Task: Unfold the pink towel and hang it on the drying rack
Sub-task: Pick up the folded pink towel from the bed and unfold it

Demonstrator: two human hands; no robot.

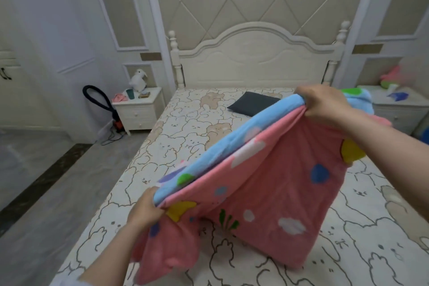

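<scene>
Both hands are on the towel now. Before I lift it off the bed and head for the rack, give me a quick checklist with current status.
1. Left hand grips the pink towel at its edge: ok.
2. Right hand grips the far end of the same edge: ok.
3. Towel fully unfolded: not ok, layers are doubled along the blue border.
4. Towel clear of the bed: not ok, lower part rests on it.
5. Drying rack located: cannot tell, none in view.
</scene>
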